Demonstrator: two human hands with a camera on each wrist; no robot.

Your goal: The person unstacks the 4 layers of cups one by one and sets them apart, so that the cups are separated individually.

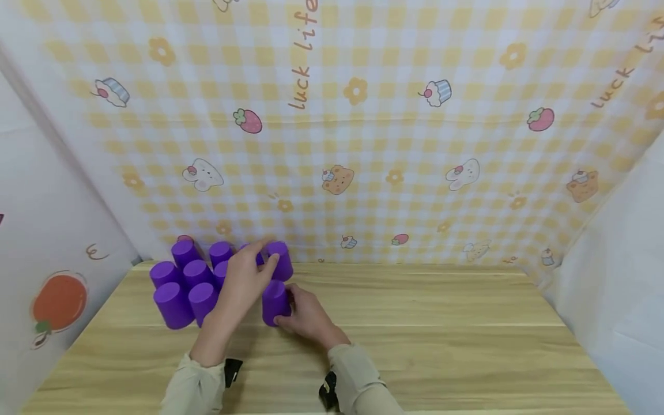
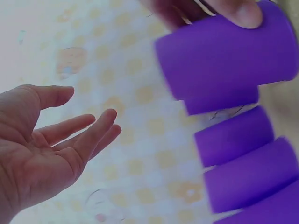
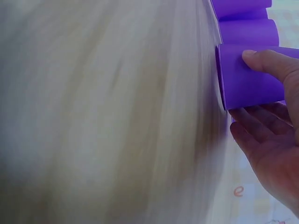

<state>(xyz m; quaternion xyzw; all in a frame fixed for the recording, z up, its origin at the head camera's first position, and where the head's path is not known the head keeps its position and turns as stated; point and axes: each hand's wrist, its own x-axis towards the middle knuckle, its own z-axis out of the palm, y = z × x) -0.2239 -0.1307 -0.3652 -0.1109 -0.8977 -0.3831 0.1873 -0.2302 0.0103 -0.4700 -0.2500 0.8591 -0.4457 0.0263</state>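
Several purple cups stand upside down at the left of the table. My right hand (image 1: pixel 309 316) grips the nearest cup on the right (image 1: pixel 275 302), its thumb on one side and fingers on the other, as the right wrist view also shows on this cup (image 3: pixel 252 74). Just behind it stands another purple cup (image 1: pixel 281 262). My left hand (image 1: pixel 248 278) reaches over the group, next to that rear cup. In the left wrist view, the left hand (image 2: pixel 51 144) has its fingers spread and loosely bent, with nothing between them.
More upturned purple cups, such as the front left one (image 1: pixel 173 305), stand close together left of my left forearm. The wooden table (image 1: pixel 441 334) extends to the right. A yellow checked cloth (image 1: pixel 394 144) hangs behind it, with white cloth at both sides.
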